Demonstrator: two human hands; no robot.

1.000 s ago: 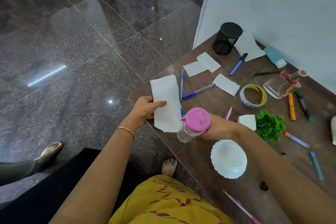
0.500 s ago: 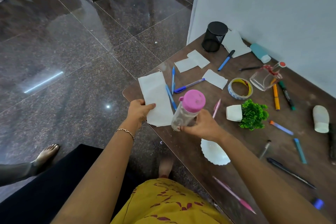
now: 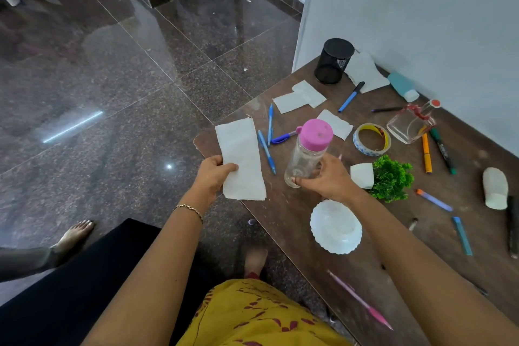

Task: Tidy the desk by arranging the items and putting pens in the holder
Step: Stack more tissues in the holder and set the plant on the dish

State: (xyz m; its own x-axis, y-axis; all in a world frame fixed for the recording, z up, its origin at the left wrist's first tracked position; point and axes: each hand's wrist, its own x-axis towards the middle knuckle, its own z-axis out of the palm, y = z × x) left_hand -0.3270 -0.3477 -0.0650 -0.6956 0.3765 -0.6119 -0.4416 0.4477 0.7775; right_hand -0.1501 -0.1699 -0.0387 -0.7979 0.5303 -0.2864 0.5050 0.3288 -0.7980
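Bottle (image 3: 304, 157) tipped nearer upright since earlier, right grip (image 3: 328, 181) clasping its base; left grip (image 3: 213, 174) pinched paper sheet (image 3: 241, 154). Step: clearing clutter. Next, probably: stand bottle on bench (image 3: 292, 213).

The right edge cuts off a dark object (image 3: 513, 227); the near pink pen (image 3: 361, 300) — blurred.
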